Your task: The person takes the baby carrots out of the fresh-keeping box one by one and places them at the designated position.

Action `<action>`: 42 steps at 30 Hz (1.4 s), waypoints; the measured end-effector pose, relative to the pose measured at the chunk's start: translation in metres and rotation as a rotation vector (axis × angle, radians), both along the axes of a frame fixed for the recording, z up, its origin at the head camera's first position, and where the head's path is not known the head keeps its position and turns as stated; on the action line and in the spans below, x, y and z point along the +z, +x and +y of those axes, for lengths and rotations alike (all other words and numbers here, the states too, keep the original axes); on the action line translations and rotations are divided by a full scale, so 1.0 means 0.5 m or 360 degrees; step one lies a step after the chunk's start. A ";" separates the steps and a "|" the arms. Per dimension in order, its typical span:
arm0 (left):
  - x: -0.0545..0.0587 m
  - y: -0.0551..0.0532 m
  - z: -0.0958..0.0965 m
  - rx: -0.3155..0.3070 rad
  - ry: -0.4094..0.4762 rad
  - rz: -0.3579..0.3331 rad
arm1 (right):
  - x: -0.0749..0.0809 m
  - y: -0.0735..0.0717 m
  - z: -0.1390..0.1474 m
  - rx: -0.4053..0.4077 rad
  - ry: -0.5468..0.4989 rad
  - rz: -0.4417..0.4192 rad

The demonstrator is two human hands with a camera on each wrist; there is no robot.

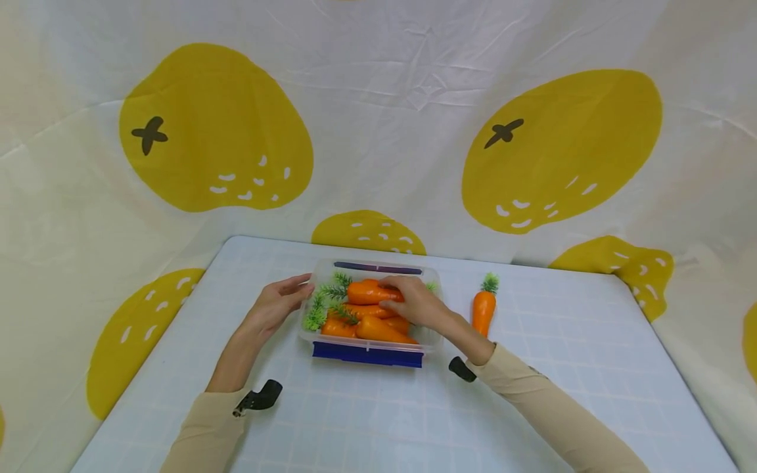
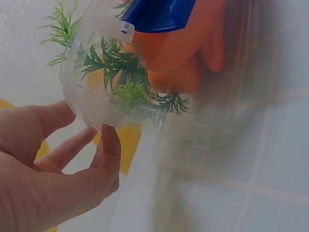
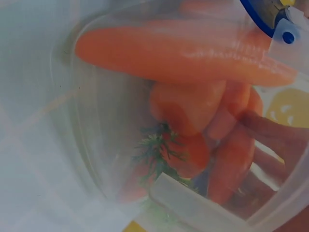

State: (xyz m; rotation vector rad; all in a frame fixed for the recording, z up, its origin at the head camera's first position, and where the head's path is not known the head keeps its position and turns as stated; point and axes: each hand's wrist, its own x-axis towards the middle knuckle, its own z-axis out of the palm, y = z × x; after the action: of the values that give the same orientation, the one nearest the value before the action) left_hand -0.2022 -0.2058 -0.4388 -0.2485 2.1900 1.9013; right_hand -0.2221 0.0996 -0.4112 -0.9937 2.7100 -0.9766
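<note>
A clear plastic container (image 1: 434, 338) with blue side latches holds several orange toy carrots (image 1: 381, 330) with green leafy tops. Inside it, my right hand (image 1: 416, 299) holds the uppermost carrot (image 1: 363, 292), thumb on the near side and fingers over its far side. In the right wrist view, the fingers (image 3: 275, 140) reach among the carrots, seen through the hazy wall. At the container's left rim is my left hand (image 1: 275, 305), its fingertips touching the outside near a clear tab (image 2: 106, 113). Green leaves (image 2: 130, 94) press close behind that wall.
Another toy carrot (image 1: 483, 312) lies to the right of the container, partly behind the right forearm. A blue latch (image 1: 367, 355) hangs along the container's front. Behind the white table (image 1: 367, 420) hangs a curtain (image 1: 378, 131) printed with yellow fruit.
</note>
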 end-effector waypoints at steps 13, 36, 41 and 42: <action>0.002 0.003 -0.001 -0.0029 0.0004 0.0027 | 0.048 0.015 0.027 -0.0088 -0.0023 0.0097; 0.000 0.000 -0.001 -0.0033 -0.0073 0.0030 | 0.093 0.035 0.164 -0.0475 -0.0293 0.0047; 0.000 0.001 0.000 -0.0018 -0.0060 0.0005 | 0.095 0.041 0.204 -0.0634 -0.0309 0.0014; 0.001 0.001 0.000 -0.0020 -0.0054 0.0006 | 0.095 0.042 0.212 -0.0669 -0.0310 -0.0001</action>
State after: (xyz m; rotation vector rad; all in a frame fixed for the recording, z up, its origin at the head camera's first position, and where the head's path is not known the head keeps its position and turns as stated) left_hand -0.2018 -0.2058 -0.4382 -0.2371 2.2224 1.8608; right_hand -0.2009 0.2058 -0.3639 -0.4435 2.9301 -1.3231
